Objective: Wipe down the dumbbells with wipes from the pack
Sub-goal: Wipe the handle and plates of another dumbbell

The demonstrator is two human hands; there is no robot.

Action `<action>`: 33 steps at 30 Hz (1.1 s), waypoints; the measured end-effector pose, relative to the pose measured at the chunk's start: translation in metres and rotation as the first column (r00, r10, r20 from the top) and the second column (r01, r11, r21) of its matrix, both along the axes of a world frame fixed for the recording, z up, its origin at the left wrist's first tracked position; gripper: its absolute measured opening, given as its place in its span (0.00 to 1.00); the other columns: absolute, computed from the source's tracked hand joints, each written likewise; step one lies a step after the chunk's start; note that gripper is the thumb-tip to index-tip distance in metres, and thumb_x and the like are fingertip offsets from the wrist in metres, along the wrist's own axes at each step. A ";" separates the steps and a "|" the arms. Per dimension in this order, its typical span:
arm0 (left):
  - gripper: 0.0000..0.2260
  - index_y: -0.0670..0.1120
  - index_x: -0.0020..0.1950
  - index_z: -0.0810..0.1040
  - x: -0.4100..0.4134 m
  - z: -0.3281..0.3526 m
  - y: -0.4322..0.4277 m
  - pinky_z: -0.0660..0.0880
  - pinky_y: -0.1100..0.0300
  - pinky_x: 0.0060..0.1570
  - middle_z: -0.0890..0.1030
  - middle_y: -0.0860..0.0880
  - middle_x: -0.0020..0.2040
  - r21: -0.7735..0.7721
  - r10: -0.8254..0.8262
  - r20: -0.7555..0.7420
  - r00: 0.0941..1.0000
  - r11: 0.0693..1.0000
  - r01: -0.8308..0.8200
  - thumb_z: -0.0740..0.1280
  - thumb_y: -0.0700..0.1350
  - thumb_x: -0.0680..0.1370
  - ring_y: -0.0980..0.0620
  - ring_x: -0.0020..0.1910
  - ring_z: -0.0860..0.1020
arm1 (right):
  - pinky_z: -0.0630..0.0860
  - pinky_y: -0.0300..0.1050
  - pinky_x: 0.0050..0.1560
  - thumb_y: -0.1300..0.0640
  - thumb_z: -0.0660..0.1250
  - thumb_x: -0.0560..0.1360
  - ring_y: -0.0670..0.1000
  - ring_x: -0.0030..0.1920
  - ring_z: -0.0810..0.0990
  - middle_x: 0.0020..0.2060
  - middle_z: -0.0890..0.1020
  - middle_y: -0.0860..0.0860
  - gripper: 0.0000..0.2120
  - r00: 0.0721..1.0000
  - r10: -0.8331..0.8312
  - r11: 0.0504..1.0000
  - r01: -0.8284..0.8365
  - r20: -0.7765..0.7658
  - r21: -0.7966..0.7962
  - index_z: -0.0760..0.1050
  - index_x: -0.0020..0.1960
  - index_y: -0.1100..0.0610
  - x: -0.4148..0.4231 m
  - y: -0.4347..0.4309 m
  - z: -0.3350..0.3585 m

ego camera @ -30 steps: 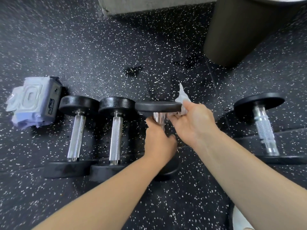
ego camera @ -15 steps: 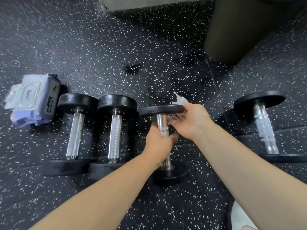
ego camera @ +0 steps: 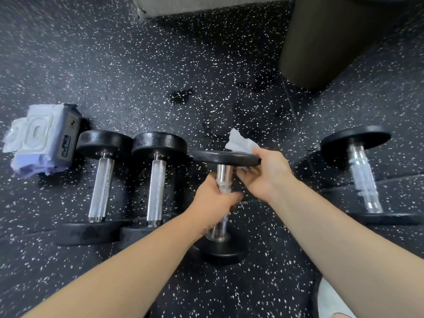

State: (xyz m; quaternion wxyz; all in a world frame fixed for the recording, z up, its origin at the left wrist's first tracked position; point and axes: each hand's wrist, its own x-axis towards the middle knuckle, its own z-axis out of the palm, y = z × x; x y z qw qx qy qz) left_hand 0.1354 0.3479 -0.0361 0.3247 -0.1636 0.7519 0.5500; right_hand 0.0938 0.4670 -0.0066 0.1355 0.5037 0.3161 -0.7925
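My left hand (ego camera: 214, 201) grips the chrome handle of the middle dumbbell (ego camera: 226, 158), which is tilted up with its near head on the floor. My right hand (ego camera: 266, 172) holds a white wipe (ego camera: 239, 143) against the right rim of the dumbbell's far head, thumb on top and fingers underneath. Two more dumbbells (ego camera: 102, 180) (ego camera: 157, 180) lie side by side to the left. A further dumbbell (ego camera: 362, 173) lies to the right. The wipes pack (ego camera: 41, 143) sits on the floor at far left.
The black speckled rubber floor (ego camera: 160, 65) has a wet patch behind the dumbbells. A dark round bin (ego camera: 332, 42) stands at the back right. A pale wall base (ego camera: 195, 5) runs along the top. A white shoe (ego camera: 330, 301) shows at the bottom right.
The middle dumbbell's far head has been lowered and raised again in my left hand. My right hand with the wipe has shifted along the head's right rim.
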 end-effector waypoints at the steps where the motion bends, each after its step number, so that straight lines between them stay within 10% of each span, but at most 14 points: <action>1: 0.18 0.48 0.56 0.65 0.001 0.004 0.001 0.76 0.54 0.49 0.76 0.50 0.45 -0.120 -0.078 -0.051 0.996 0.990 0.072 0.72 0.43 0.73 0.53 0.43 0.76 | 0.79 0.46 0.38 0.64 0.60 0.78 0.53 0.33 0.75 0.33 0.77 0.57 0.07 1.000 -0.007 1.000 0.008 -0.023 0.006 0.73 0.43 0.64 0.003 0.000 0.001; 6: 0.20 0.47 0.57 0.57 0.013 0.011 0.007 0.75 0.53 0.47 0.75 0.47 0.50 -0.357 -0.161 -0.161 0.974 0.929 0.094 0.68 0.43 0.76 0.46 0.48 0.77 | 0.72 0.42 0.34 0.68 0.57 0.79 0.53 0.38 0.67 0.34 0.77 0.63 0.15 0.982 -0.020 1.000 0.022 -0.187 0.010 0.80 0.40 0.69 0.012 -0.010 0.009; 7: 0.21 0.47 0.59 0.57 0.012 0.010 0.008 0.77 0.50 0.48 0.76 0.45 0.50 -0.345 -0.125 -0.167 0.978 0.937 0.061 0.68 0.41 0.76 0.44 0.48 0.78 | 0.73 0.42 0.33 0.67 0.58 0.79 0.51 0.35 0.67 0.38 0.74 0.54 0.12 0.981 -0.026 1.000 0.026 -0.190 -0.002 0.79 0.50 0.71 0.013 -0.013 0.013; 8: 0.21 0.46 0.61 0.58 0.011 0.008 0.008 0.78 0.48 0.49 0.77 0.44 0.50 -0.324 -0.092 -0.165 0.982 0.945 0.034 0.67 0.40 0.75 0.43 0.47 0.79 | 0.73 0.41 0.34 0.66 0.58 0.79 0.50 0.34 0.66 0.51 0.82 0.64 0.12 0.981 -0.044 0.999 0.041 -0.189 -0.020 0.76 0.57 0.71 0.014 -0.016 0.014; 12: 0.21 0.47 0.62 0.62 0.003 0.003 0.004 0.78 0.53 0.43 0.77 0.46 0.46 -0.176 0.006 -0.184 0.983 0.984 -0.039 0.67 0.37 0.74 0.49 0.43 0.79 | 0.73 0.50 0.51 0.70 0.56 0.78 0.54 0.39 0.65 0.37 0.68 0.56 0.09 0.970 -0.046 0.997 0.030 -0.239 -0.069 0.74 0.44 0.69 0.016 -0.017 0.022; 15: 0.22 0.51 0.61 0.68 -0.004 0.003 0.002 0.79 0.48 0.53 0.80 0.48 0.51 0.005 0.105 -0.137 0.985 0.994 -0.105 0.71 0.39 0.70 0.48 0.50 0.80 | 0.77 0.58 0.59 0.69 0.57 0.78 0.60 0.45 0.79 0.43 0.75 0.60 0.10 0.967 -0.054 0.996 0.034 -0.249 -0.084 0.72 0.55 0.73 0.015 -0.015 0.032; 18: 0.21 0.50 0.56 0.71 -0.008 0.001 0.004 0.79 0.47 0.48 0.81 0.47 0.45 0.123 0.172 -0.076 0.982 0.979 -0.162 0.73 0.37 0.67 0.47 0.45 0.80 | 0.78 0.62 0.56 0.65 0.58 0.79 0.63 0.57 0.80 0.57 0.78 0.64 0.12 0.974 -0.086 0.992 0.065 -0.208 -0.107 0.71 0.60 0.70 0.009 -0.012 0.034; 24: 0.23 0.42 0.55 0.75 -0.005 -0.004 0.009 0.80 0.46 0.48 0.81 0.37 0.48 0.153 0.149 -0.077 0.986 0.979 -0.136 0.76 0.40 0.63 0.39 0.43 0.81 | 0.81 0.46 0.38 0.62 0.61 0.78 0.56 0.43 0.81 0.56 0.82 0.59 0.15 1.000 0.012 1.000 -0.012 0.001 -0.025 0.75 0.63 0.63 -0.009 -0.005 0.012; 33: 0.13 0.42 0.51 0.72 -0.011 -0.009 -0.006 0.73 0.58 0.30 0.76 0.46 0.33 0.190 0.127 0.005 0.992 0.974 -0.126 0.70 0.32 0.70 0.52 0.26 0.73 | 0.79 0.61 0.52 0.68 0.51 0.79 0.65 0.57 0.79 0.60 0.76 0.68 0.16 0.982 -0.016 0.992 -0.008 -0.188 -0.127 0.68 0.64 0.70 0.009 -0.004 0.033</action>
